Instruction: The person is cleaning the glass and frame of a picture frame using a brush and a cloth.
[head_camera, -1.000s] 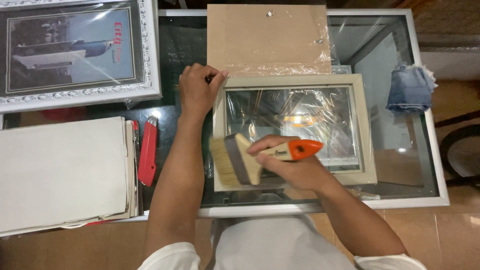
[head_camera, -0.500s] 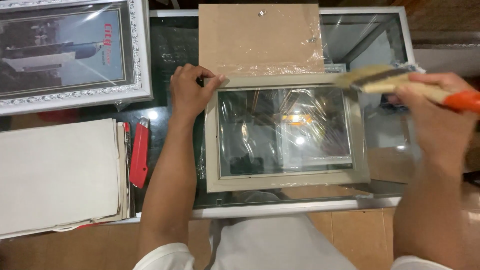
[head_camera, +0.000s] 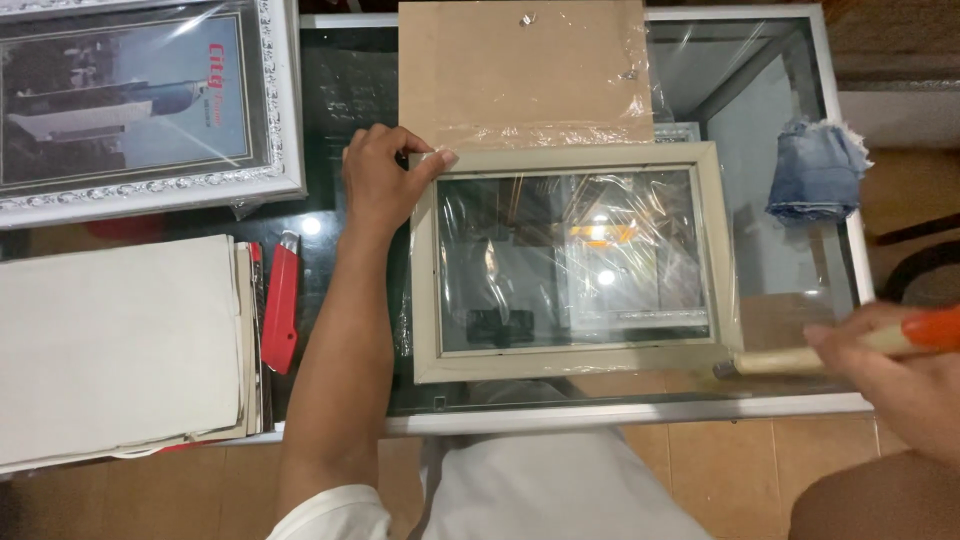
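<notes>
Pale picture frame (head_camera: 575, 262) lies flat at the near middle of the glass desk (head_camera: 830, 405), wrapped in loose clear film over its glass pane. Left hand (head_camera: 385, 180) pinches the frame's far-left corner, fingers curled over the rail. Right hand (head_camera: 895, 380) is closed round a paintbrush (head_camera: 800, 360) handle at near right. Judgement: light, rigid, pane fragile, film slippery; best held by the wooden rails, not the glazing.

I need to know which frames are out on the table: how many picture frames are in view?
2. A beige frame lies in the middle, its corner under the left hand. A white ornate frame lies at the far left. Others may be hidden under the brown board.
</notes>
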